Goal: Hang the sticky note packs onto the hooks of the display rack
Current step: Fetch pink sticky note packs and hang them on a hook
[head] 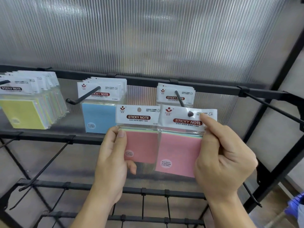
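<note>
While the right hand (225, 160) pinches the right pink pack (179, 150) at the right edge of its white header between thumb and forefinger, its other fingers curled, the left hand (110, 162) grips the left pink pack (141, 145) with the thumb on its front and fingers behind. The two packs overlap slightly, the right one in front. The tip of the third hook (180, 100) pokes through the right pack's hanging hole, so that pack sits at the hook's very end, above and left of the pinching fingers. Further up the same hook hang a few hung packs (175, 94). The left pack is held just left of that hook, off it, and covers a corner of the blue packs (98, 119) on the second hook (85, 96). A thick yellow-fronted stack (23, 114) hangs at far left. These hooks spring from a black rail (141, 80) of the display rack (287, 63), backed by a ribbed translucent panel (148, 38). A bare hook (271, 109) juts at right. Something blue and blurred (296, 206) shows at lower right.
</note>
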The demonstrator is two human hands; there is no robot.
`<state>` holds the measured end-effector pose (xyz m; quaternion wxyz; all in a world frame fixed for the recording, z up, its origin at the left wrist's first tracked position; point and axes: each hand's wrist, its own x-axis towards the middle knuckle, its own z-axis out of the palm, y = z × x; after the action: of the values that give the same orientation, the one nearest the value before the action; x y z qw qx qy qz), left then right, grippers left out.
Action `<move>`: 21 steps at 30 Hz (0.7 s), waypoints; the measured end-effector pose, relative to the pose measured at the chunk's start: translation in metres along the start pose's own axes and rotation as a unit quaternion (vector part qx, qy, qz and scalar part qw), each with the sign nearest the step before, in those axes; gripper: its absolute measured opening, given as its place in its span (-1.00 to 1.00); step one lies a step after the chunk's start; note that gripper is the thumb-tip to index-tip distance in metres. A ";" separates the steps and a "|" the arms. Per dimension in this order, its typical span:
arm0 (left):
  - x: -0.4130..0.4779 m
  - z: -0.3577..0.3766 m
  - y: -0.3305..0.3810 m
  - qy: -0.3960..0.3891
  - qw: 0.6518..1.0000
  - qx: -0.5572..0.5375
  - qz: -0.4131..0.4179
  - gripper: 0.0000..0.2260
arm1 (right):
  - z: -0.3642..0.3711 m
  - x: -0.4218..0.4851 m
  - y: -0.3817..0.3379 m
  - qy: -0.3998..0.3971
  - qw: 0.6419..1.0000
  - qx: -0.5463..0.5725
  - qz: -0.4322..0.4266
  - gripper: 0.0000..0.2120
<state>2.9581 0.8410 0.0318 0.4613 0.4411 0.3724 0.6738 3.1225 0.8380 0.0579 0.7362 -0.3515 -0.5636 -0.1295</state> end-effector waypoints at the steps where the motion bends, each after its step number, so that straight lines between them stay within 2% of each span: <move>1: 0.000 -0.001 0.000 0.003 1.000 0.002 0.002 -0.80 | 0.001 0.000 0.002 -0.006 1.000 -0.008 -0.002 -0.75; 13: 0.004 -0.004 0.004 0.020 1.000 -0.009 -0.004 -0.79 | 0.034 0.010 0.040 -0.048 0.997 -0.060 0.030 -0.68; 21: 0.006 -0.004 0.011 0.003 1.000 -0.004 0.005 -0.80 | 0.053 0.015 0.066 -0.085 0.987 -0.138 0.020 -0.63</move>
<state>2.9499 0.8432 0.0417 0.4587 0.4390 0.3688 0.6789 3.1270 0.9242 0.0536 0.6324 -0.4708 -0.5936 -0.1616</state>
